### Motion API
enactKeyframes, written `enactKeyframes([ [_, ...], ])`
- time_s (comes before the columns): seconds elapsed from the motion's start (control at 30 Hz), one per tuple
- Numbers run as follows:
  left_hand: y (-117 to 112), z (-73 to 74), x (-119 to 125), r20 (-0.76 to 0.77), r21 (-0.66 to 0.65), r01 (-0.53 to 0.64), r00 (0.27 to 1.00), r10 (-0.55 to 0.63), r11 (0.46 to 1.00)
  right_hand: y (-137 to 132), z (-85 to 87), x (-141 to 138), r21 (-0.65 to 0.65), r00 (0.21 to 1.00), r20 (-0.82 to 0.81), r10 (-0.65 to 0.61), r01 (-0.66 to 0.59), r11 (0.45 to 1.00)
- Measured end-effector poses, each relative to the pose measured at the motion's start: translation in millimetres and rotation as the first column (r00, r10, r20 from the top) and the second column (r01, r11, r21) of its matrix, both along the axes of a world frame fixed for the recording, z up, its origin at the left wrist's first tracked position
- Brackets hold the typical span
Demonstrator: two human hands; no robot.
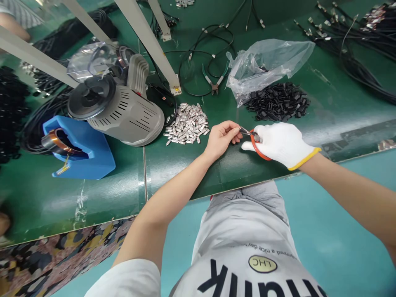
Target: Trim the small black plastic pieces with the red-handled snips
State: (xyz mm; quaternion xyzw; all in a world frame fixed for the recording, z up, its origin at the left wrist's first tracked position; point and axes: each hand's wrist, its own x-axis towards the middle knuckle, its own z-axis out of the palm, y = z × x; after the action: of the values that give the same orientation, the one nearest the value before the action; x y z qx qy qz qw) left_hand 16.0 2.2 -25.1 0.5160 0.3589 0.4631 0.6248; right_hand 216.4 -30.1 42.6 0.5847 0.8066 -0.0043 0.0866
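My left hand (221,138) pinches a small silver metal piece (244,131) between finger and thumb, at the front edge of the green workbench (235,169). My right hand (276,142) wears a white glove with a yellow cuff and grips orange-handled scissors (258,147), whose blades meet the metal piece. The scissor blades are partly hidden by my fingers. Just beyond my left hand lies a heap of silver metal connectors (186,123). A pile of small black plastic parts (278,102) lies beyond my right hand.
Green-handled pliers (215,78) and black cable lie near a clear plastic bag (266,66). Left stand a grey vented machine (123,111) and blue holder (77,148) with tape. Bundled terminated cables (349,37) lie top right. Grey metal struts (145,41) cross above. A co-worker's arm (12,24) shows top left.
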Motion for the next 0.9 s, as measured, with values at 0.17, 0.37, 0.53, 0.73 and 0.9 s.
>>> enactKeyframes([
  [0.17, 0, 0.4, 0, -0.005, 0.013, 0.005, 1.0, -0.005, 1.0, 0, -2.7, -1, -0.061, 1.0, 0.002, -0.031, 0.031, 0.998],
  [0.37, 0, -1.6, 1, -0.032, 0.034, -0.002, 0.999, 0.003, 0.999, 1, 1.6, -2, -0.151, 0.998, 0.009, -0.054, 0.055, 0.987],
  [0.53, -1, -2.5, 2, -0.022, 0.042, -0.014, 1.0, 0.015, 0.999, -1, 0.8, 2, -0.107, 0.999, 0.043, -0.017, 0.022, 0.994],
  [0.73, -1, -0.3, 0, -0.004, 0.023, 0.04, 0.999, -0.04, 0.999, -3, 7.3, 5, -0.044, 0.998, 0.009, 0.054, -0.054, 0.998],
  [0.9, -1, 0.3, -1, 0.006, 0.029, 0.087, 0.996, -0.087, 0.996, 1, 16.9, -4, -0.106, 1.0, 0.006, 0.03, -0.029, 0.994],
])
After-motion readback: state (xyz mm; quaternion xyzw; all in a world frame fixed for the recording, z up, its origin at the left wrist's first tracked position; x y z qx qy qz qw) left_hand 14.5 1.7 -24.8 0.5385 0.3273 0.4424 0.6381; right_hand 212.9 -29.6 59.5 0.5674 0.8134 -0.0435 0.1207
